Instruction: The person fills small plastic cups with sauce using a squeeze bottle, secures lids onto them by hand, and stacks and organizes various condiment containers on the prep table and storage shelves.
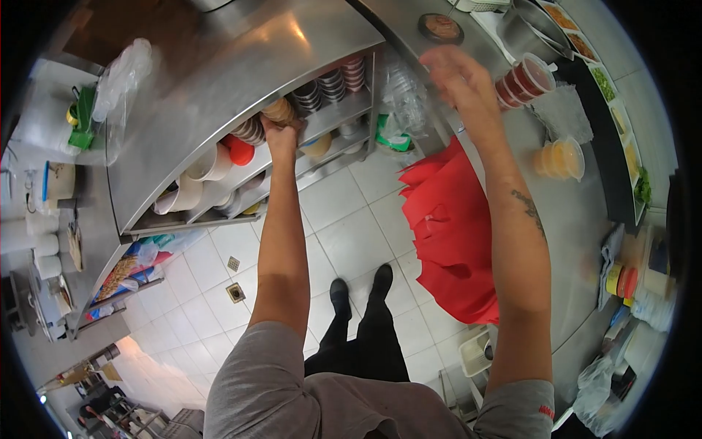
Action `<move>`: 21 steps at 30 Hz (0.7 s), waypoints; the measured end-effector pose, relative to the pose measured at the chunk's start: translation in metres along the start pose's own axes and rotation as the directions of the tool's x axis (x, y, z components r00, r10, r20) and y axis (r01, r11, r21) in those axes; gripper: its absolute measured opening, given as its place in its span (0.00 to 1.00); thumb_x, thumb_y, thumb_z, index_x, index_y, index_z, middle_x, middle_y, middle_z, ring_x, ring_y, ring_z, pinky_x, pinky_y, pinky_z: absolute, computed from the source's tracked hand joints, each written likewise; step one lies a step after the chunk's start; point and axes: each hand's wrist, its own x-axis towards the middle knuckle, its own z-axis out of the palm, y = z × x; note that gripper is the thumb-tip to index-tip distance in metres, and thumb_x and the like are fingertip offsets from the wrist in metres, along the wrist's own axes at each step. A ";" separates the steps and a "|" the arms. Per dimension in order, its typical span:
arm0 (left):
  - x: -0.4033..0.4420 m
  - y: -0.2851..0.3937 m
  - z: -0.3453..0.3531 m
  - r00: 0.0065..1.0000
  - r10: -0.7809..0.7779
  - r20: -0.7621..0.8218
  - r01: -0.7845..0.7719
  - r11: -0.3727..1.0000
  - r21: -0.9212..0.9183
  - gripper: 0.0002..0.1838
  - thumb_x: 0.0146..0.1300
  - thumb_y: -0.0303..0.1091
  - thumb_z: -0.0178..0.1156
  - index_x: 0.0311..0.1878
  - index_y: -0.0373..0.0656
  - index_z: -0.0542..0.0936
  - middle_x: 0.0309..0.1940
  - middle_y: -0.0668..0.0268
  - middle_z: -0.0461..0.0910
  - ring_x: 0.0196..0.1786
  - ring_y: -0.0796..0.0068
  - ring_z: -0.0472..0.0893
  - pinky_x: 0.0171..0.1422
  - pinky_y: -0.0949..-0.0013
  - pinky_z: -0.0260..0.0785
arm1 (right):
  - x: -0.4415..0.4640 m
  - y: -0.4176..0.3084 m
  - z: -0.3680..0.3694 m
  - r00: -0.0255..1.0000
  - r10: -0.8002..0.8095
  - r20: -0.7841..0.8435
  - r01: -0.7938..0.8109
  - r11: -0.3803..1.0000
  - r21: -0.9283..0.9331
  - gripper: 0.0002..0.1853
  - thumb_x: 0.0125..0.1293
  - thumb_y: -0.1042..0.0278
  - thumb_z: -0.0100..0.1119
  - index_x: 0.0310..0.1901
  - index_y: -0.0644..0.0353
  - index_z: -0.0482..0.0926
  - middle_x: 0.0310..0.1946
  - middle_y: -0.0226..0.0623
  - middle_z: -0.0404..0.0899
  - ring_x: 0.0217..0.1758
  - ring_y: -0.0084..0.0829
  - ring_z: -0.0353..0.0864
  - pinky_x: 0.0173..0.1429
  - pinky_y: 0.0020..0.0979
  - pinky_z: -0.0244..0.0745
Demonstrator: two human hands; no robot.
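My left hand (281, 139) reaches into the shelf under the steel counter, its fingers closed on a stack of tan bowls (279, 111). Dark stacked bowls (307, 95) stand to the right of it, and a red container (240, 151) is to the left. Over the right-hand counter, my right hand (459, 77) is raised with its fingers somewhat blurred; whether it holds anything does not show. Near it are a round dark dish with brown contents (441, 28) and stacked tubs of red sauce (525, 80).
Red bags (450, 234) hang at the right counter's edge. Tubs with yellow contents (559, 159) and a clear plastic bag (563, 111) lie on that counter (563, 241). Food trays (603, 84) line the far right. Steel shelving (336, 117) curves beneath the left counter (219, 80).
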 end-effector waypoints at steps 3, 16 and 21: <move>0.003 -0.009 -0.001 0.999 0.028 0.014 -0.029 0.999 0.026 0.39 0.43 0.19 0.67 0.61 0.37 0.63 0.52 0.60 0.76 0.53 0.66 0.78 0.63 0.66 0.66 | 0.001 0.002 -0.003 1.000 0.002 0.017 -0.002 1.000 -0.015 0.21 0.70 0.49 0.58 0.41 0.64 0.79 0.34 0.27 0.79 0.41 0.17 0.73 0.51 0.20 0.66; 0.002 -0.015 -0.013 0.994 0.089 0.062 -0.098 0.985 0.145 0.29 0.50 0.25 0.64 0.59 0.37 0.69 0.47 0.54 0.80 0.51 0.61 0.80 0.58 0.65 0.69 | 0.001 0.005 -0.006 0.997 0.074 -0.008 -0.075 0.991 -0.115 0.24 0.68 0.40 0.56 0.42 0.57 0.80 0.35 0.24 0.77 0.40 0.16 0.70 0.44 0.20 0.65; -0.002 -0.015 -0.007 0.995 0.104 -0.004 -0.097 0.938 0.334 0.21 0.54 0.31 0.68 0.50 0.35 0.77 0.48 0.46 0.80 0.52 0.47 0.80 0.56 0.57 0.71 | 0.002 0.008 -0.008 0.992 0.121 0.019 -0.119 0.988 -0.099 0.22 0.68 0.40 0.55 0.41 0.53 0.81 0.28 0.18 0.67 0.33 0.12 0.62 0.35 0.19 0.57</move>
